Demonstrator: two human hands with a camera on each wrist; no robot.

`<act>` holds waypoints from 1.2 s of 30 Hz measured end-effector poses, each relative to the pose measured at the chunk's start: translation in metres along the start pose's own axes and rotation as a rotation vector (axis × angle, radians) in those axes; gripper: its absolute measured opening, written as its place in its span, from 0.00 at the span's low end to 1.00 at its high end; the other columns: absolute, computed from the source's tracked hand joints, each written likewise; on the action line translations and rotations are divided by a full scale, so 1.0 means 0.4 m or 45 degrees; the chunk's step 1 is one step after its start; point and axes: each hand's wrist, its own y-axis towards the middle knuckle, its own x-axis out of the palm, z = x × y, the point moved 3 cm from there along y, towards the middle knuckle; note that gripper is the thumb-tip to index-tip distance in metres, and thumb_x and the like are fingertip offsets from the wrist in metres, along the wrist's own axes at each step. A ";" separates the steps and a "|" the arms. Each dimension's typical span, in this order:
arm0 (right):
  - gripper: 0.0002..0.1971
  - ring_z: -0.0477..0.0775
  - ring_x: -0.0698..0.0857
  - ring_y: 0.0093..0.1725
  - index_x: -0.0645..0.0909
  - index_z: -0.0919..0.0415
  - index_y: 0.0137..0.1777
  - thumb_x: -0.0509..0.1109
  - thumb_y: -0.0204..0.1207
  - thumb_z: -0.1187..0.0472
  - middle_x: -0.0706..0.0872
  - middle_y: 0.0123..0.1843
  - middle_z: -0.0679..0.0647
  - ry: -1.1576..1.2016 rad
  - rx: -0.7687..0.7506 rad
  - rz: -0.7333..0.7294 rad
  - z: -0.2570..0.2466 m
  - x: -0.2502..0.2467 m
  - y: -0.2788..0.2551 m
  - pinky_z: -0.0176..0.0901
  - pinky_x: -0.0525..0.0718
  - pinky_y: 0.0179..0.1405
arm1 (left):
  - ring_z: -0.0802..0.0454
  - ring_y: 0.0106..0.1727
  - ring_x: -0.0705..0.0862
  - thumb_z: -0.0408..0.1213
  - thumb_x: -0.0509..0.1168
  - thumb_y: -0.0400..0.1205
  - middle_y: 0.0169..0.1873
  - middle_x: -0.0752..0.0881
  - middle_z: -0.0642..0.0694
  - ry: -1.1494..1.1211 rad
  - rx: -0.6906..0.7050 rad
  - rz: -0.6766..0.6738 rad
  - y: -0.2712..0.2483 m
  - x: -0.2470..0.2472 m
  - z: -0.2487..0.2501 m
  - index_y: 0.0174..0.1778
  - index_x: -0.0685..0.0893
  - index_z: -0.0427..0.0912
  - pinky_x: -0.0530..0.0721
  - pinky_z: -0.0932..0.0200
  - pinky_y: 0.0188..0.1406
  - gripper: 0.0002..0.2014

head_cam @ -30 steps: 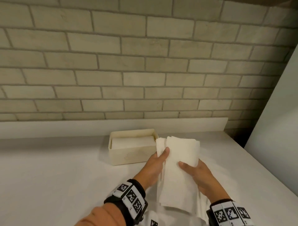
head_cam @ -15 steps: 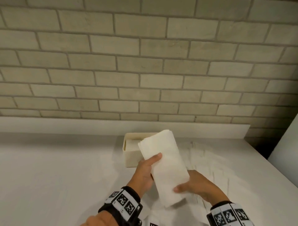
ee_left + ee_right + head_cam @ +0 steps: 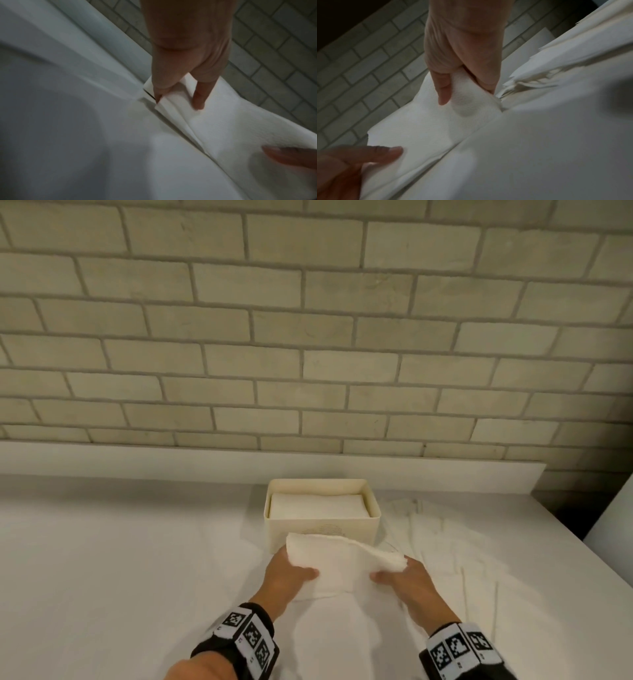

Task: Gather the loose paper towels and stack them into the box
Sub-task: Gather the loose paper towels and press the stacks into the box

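A cream box stands near the back of the white counter, with a flat stack of white paper towels inside it. Just in front of the box both hands hold one small folded bundle of paper towels crosswise. My left hand pinches its left end, thumb on top. My right hand pinches its right end, thumb on top. More loose paper towels lie spread on the counter to the right of the box.
A pale brick wall rises behind a low white ledge at the back of the counter. A white panel stands at the far right, with a dark gap beside it. The counter surface stretches out to the left.
The towel bundle has been turned from lengthwise to crosswise and lowered to just in front of the box. Both hands shifted to its ends. The head view has swung to centre the box.
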 end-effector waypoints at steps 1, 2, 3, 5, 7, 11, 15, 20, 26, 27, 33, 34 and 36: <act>0.13 0.60 0.87 0.43 0.83 0.62 0.46 0.76 0.65 0.76 0.89 0.44 0.60 0.002 -0.009 -0.005 -0.004 0.006 0.004 0.47 0.85 0.42 | 0.45 0.58 0.81 0.25 0.75 0.70 0.58 0.84 0.43 -0.038 0.007 0.022 0.002 0.000 0.002 0.66 0.77 0.41 0.80 0.53 0.59 0.28; 0.12 0.60 0.87 0.42 0.84 0.63 0.45 0.76 0.65 0.76 0.89 0.44 0.60 0.025 -0.029 -0.007 -0.011 0.006 0.006 0.47 0.84 0.42 | 0.45 0.56 0.82 0.24 0.74 0.70 0.55 0.85 0.44 -0.100 0.025 0.023 0.001 -0.002 0.010 0.64 0.78 0.40 0.82 0.54 0.54 0.26; 0.13 0.59 0.87 0.42 0.84 0.63 0.45 0.76 0.64 0.77 0.89 0.43 0.60 0.076 -0.052 -0.014 -0.020 0.002 0.007 0.46 0.84 0.41 | 0.46 0.54 0.84 0.23 0.75 0.70 0.52 0.86 0.44 -0.160 0.058 0.004 0.000 -0.007 0.019 0.60 0.80 0.40 0.83 0.56 0.50 0.24; 0.17 0.57 0.86 0.44 0.84 0.63 0.49 0.75 0.63 0.80 0.88 0.45 0.59 0.171 -0.093 -0.042 -0.031 -0.018 0.012 0.44 0.83 0.41 | 0.48 0.51 0.85 0.21 0.75 0.68 0.48 0.86 0.46 -0.201 0.138 -0.037 -0.002 -0.023 0.035 0.52 0.82 0.43 0.84 0.59 0.46 0.20; 0.23 0.54 0.84 0.46 0.82 0.61 0.55 0.75 0.62 0.82 0.87 0.47 0.56 0.150 -0.075 -0.053 -0.020 -0.032 0.022 0.43 0.82 0.40 | 0.50 0.49 0.84 0.20 0.76 0.67 0.48 0.85 0.47 -0.151 0.149 -0.059 0.003 -0.033 0.033 0.48 0.82 0.47 0.83 0.62 0.41 0.21; 0.22 0.64 0.85 0.50 0.82 0.68 0.59 0.75 0.64 0.78 0.88 0.48 0.61 0.045 0.037 -0.020 0.033 -0.018 0.051 0.52 0.84 0.45 | 0.45 0.55 0.84 0.20 0.76 0.67 0.54 0.87 0.43 -0.082 0.056 -0.031 0.015 -0.018 0.015 0.57 0.81 0.43 0.84 0.51 0.56 0.25; 0.17 0.62 0.86 0.48 0.84 0.63 0.52 0.77 0.64 0.75 0.89 0.46 0.59 0.097 0.014 0.030 0.020 -0.011 0.060 0.54 0.83 0.49 | 0.49 0.47 0.86 0.23 0.76 0.68 0.46 0.87 0.46 -0.167 0.092 0.000 0.017 -0.008 0.030 0.47 0.82 0.46 0.84 0.52 0.52 0.18; 0.16 0.57 0.85 0.42 0.82 0.62 0.48 0.78 0.62 0.75 0.87 0.41 0.57 -0.017 0.025 0.052 0.030 -0.017 0.062 0.43 0.80 0.34 | 0.45 0.55 0.84 0.23 0.78 0.65 0.53 0.86 0.44 -0.087 0.029 -0.036 0.015 -0.007 0.023 0.58 0.81 0.42 0.83 0.52 0.57 0.26; 0.17 0.61 0.86 0.48 0.84 0.62 0.47 0.79 0.59 0.76 0.89 0.45 0.59 -0.011 0.010 0.039 0.004 -0.019 0.067 0.53 0.84 0.52 | 0.45 0.53 0.85 0.23 0.78 0.66 0.50 0.87 0.44 -0.203 0.032 -0.079 0.019 -0.019 0.036 0.52 0.83 0.44 0.84 0.52 0.51 0.22; 0.21 0.62 0.86 0.48 0.84 0.63 0.50 0.81 0.57 0.76 0.89 0.46 0.60 -0.021 0.012 0.031 0.006 -0.023 0.066 0.52 0.85 0.49 | 0.44 0.55 0.85 0.23 0.78 0.66 0.51 0.87 0.43 -0.189 0.028 -0.079 0.022 -0.023 0.035 0.54 0.82 0.42 0.85 0.54 0.49 0.23; 0.18 0.62 0.87 0.44 0.83 0.67 0.53 0.78 0.62 0.75 0.88 0.44 0.62 -0.101 0.045 0.008 0.035 -0.025 0.063 0.47 0.84 0.35 | 0.41 0.56 0.85 0.24 0.76 0.68 0.52 0.88 0.42 -0.193 -0.034 -0.098 0.026 -0.027 0.015 0.55 0.83 0.41 0.83 0.43 0.61 0.20; 0.17 0.62 0.86 0.44 0.83 0.68 0.53 0.78 0.63 0.74 0.88 0.45 0.62 -0.131 0.051 0.004 0.033 -0.027 0.062 0.50 0.85 0.37 | 0.42 0.55 0.85 0.25 0.76 0.69 0.51 0.88 0.43 -0.183 -0.031 -0.105 0.027 -0.028 0.015 0.54 0.83 0.41 0.83 0.44 0.60 0.19; 0.15 0.60 0.86 0.45 0.84 0.67 0.52 0.78 0.65 0.72 0.88 0.46 0.61 -0.228 0.041 -0.019 0.021 -0.031 0.051 0.47 0.84 0.37 | 0.44 0.53 0.85 0.26 0.77 0.69 0.48 0.87 0.45 -0.076 0.014 -0.102 0.030 -0.037 0.019 0.51 0.83 0.43 0.84 0.48 0.56 0.18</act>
